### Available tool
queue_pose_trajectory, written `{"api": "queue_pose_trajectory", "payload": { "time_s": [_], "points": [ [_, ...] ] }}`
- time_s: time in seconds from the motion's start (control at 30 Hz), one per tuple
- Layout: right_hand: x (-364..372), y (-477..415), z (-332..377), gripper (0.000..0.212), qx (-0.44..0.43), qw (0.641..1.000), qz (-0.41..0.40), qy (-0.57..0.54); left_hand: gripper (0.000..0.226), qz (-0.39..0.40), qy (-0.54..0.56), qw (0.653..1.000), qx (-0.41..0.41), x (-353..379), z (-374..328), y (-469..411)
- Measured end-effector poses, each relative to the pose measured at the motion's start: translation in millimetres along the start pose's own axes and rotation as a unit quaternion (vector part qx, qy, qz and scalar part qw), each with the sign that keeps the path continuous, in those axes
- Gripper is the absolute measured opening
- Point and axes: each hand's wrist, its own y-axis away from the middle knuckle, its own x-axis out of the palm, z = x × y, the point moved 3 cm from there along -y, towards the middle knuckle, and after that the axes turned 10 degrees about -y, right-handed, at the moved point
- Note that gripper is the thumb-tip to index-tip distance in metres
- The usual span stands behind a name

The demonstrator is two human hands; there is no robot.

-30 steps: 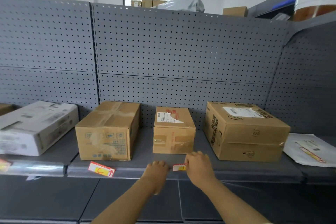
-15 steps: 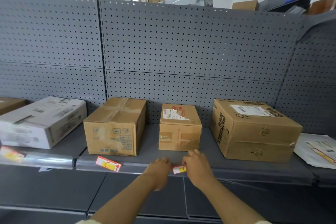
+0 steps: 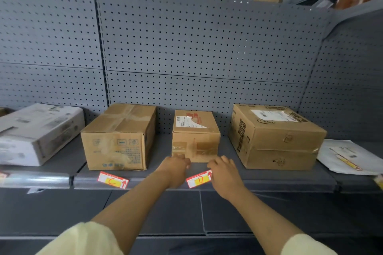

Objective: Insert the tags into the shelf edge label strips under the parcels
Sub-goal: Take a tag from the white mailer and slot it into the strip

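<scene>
A red-and-yellow tag marked D lies tilted against the grey shelf edge label strip, just below the small brown parcel. My right hand has its fingertips on the tag's right end. My left hand sits just left of the tag with its fingers curled on the shelf front; whether it touches the tag is unclear. A tag marked C sits slanted in the strip under the taped brown parcel.
A large brown parcel stands to the right and a white box to the left above a clear strip. A white mailer lies flat at the far right. Perforated grey panels back the shelf.
My hands have spread apart along the shelf edge, so more of tag D shows between them. The camera has moved closer to the shelf.
</scene>
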Motion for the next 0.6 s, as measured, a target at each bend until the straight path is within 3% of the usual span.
{"api": "queue_pose_trajectory", "payload": {
  "time_s": [0.27,0.4,0.5,0.6],
  "points": [
    [-16,22,-36,0.030,0.035,0.999,0.000,0.022,0.036,-0.009,0.022,0.997,0.071,-14,-59,-41],
    [-25,48,-75,0.028,0.071,0.996,0.020,0.045,0.033,-0.013,-0.016,0.993,0.119,-21,-105,-61],
    [-35,70,-110,0.026,0.114,0.990,0.040,0.071,0.032,0.021,0.014,0.988,0.153,-25,-148,-74],
    [-49,92,-148,0.025,0.149,0.983,0.068,0.083,0.027,-0.009,-0.001,0.981,0.195,-29,-195,-88]
  ]
}}
